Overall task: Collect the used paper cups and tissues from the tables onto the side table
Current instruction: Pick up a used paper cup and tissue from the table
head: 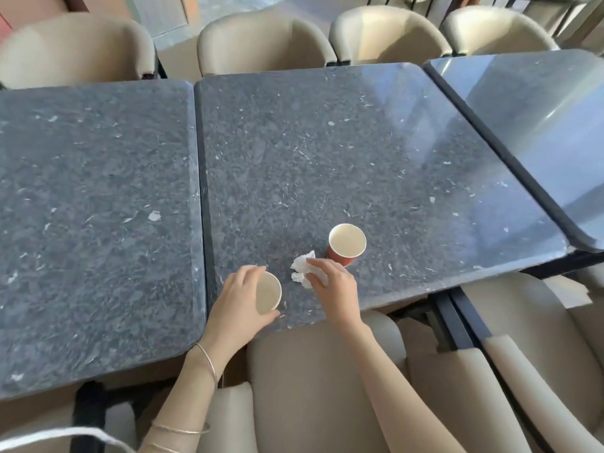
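1. Left hand (pixel 238 299): fingers and thumb are curled round the wall of a paper cup (pixel 267 292) near the front edge of the desk. Whether the cup's base touches the desk cannot be told.
2. Right hand (pixel 333 282): fingers are curled down onto a crumpled white tissue (pixel 300 267), pinching it against the desk. Part of the tissue shows beyond the fingertips.
3. Step in hand, as judged: pick-up of one cup and the tissue from the middle desk (pixel 327 142).
4. Remaining item: a red cup (pixel 346 245) stands upright just beside the tissue, beyond the right hand. Neither hand touches it.
5. Contents: both cups show a pale interior with no liquid or litter visible. Both appear empty.
6. Next move, as judged: lift the tissue and the held cup. Dropping the tissue into a cup would free a hand for the red cup. Empty cups are light and likely to tip, so a firm grip on the wall is advised.
7. Destination: the side table is not in view and its direction cannot be told.
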